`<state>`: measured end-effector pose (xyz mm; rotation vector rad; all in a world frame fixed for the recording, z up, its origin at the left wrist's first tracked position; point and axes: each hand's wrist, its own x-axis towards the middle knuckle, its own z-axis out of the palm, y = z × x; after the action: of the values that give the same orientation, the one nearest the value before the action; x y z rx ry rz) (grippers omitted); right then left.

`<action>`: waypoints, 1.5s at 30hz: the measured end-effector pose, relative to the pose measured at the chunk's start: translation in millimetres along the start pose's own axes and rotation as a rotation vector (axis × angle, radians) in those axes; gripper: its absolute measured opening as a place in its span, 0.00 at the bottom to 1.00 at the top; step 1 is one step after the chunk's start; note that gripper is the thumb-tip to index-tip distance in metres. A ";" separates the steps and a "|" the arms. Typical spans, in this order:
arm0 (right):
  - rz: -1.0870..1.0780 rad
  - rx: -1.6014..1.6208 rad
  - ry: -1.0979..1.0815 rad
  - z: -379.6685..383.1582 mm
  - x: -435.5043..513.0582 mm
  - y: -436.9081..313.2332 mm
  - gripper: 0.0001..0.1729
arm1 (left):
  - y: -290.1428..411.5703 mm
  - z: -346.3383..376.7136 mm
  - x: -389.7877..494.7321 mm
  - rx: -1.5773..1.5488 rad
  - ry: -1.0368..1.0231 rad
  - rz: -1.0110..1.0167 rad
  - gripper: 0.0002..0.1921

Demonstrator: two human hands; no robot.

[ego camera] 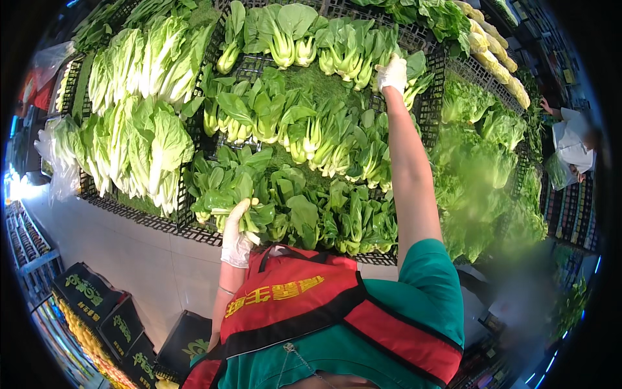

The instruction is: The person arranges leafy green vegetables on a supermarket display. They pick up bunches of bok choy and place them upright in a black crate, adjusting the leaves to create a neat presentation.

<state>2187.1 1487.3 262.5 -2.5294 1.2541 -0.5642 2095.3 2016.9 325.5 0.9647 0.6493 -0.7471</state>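
Observation:
My left hand (236,238), in a white glove, holds a small bunch of bok choy (249,224) low over the crate's front left corner. The stem ends poke out by my fingers. My right arm reaches far across the crate. My gloved right hand (392,75) touches the bok choy (414,80) at the right end of the back row; its fingers are partly hidden, so I cannot tell whether it grips a plant. A middle row of bok choy (311,131) lies between my hands, and a front row (340,216) stands near my apron.
Pale leafy greens (141,116) fill the crate on the left. Frilly lettuce (481,194) lies on the right, partly blurred. Black mesh crate walls (432,97) divide the display. Another person (573,141) stands at the far right. Dark printed boxes (116,316) sit behind at lower left.

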 end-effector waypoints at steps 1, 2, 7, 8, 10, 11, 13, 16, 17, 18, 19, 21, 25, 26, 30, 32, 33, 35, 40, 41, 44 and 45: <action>0.024 0.028 0.006 -0.6 2.5 1.8 0.35 | 0.3 0.8 1.0 -0.008 -0.002 0.000 0.11; 0.050 0.055 0.013 -3.5 6.4 3.7 0.33 | 0.1 1.5 3.0 -0.015 -0.006 -0.001 0.11; -0.072 -0.112 0.004 -25.6 -31.3 -25.5 0.20 | -11.0 -7.0 7.4 -0.037 -0.006 -0.020 0.11; -0.132 -0.196 -0.171 -17.2 -34.2 -11.1 0.28 | -9.0 -5.9 8.5 -0.007 -0.016 -0.054 0.11; -0.197 0.030 -0.046 -14.9 -56.0 -7.0 0.30 | -8.7 -2.8 6.0 -0.003 -0.008 -0.058 0.11; -0.157 0.112 -0.029 -25.9 -67.9 -18.0 0.30 | -9.5 -4.5 4.8 -0.014 -0.012 -0.036 0.11; -0.020 0.246 0.024 -17.4 -83.4 -6.1 0.25 | -10.9 -3.2 6.0 -0.026 -0.043 -0.003 0.11; -0.083 0.049 -0.191 -0.5 -112.8 -1.5 0.19 | -11.1 -3.3 9.6 -0.007 -0.037 -0.025 0.11; -0.140 0.020 -0.087 19.6 -118.9 11.3 0.16 | -11.3 -1.5 9.5 0.007 -0.062 -0.054 0.10; -0.217 -0.011 -0.055 23.5 -115.1 12.1 0.13 | -8.3 0.9 10.0 0.019 -0.083 -0.073 0.09; -0.105 0.081 -0.109 25.5 -114.8 15.4 0.12 | -6.3 2.4 9.4 0.032 -0.105 -0.092 0.09; 0.111 0.268 -0.217 16.7 -112.9 7.1 0.09 | -8.4 5.1 7.5 0.047 -0.120 -0.076 0.10; 0.024 0.690 -0.412 -52.7 -168.7 -70.2 0.09 | -12.2 22.1 9.8 0.170 -0.128 -0.006 0.12; 0.040 0.715 -0.671 -83.6 -197.4 -101.3 0.11 | -14.2 27.1 9.8 0.156 -0.151 0.008 0.12; -0.408 0.717 -0.978 -111.0 -292.6 -120.7 0.10 | -30.4 35.2 32.4 0.061 -0.241 -0.046 0.14; -0.510 0.726 -0.957 -108.7 -298.4 -112.4 0.11 | -25.5 58.6 25.1 0.110 -0.367 -0.061 0.15; -0.459 0.743 -1.046 -120.2 -284.6 -107.4 0.09 | -13.3 35.2 39.2 0.074 -0.549 -0.295 0.15; -0.233 0.892 -1.124 -137.3 -236.4 -91.2 0.08 | -24.0 61.6 17.0 0.065 -0.196 -0.143 0.14; 0.365 0.404 0.065 -62.5 -74.9 57.8 0.19 | -20.4 58.3 0.5 0.179 -0.177 -0.016 0.16; 0.312 0.259 0.082 -47.0 -53.5 91.4 0.22 | -20.2 57.5 1.1 0.184 -0.179 -0.010 0.16; 0.420 0.265 -0.016 -3.0 -26.2 142.8 0.26 | -17.6 55.3 1.7 0.165 -0.174 -0.033 0.16; 0.457 0.514 -0.178 -1.5 -21.3 142.4 0.25 | -17.9 53.6 1.8 0.131 -0.170 -0.037 0.16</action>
<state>2074.8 1419.9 202.7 -1.7621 1.3500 -0.4653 2090.4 1962.1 338.4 0.9986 0.4753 -0.9023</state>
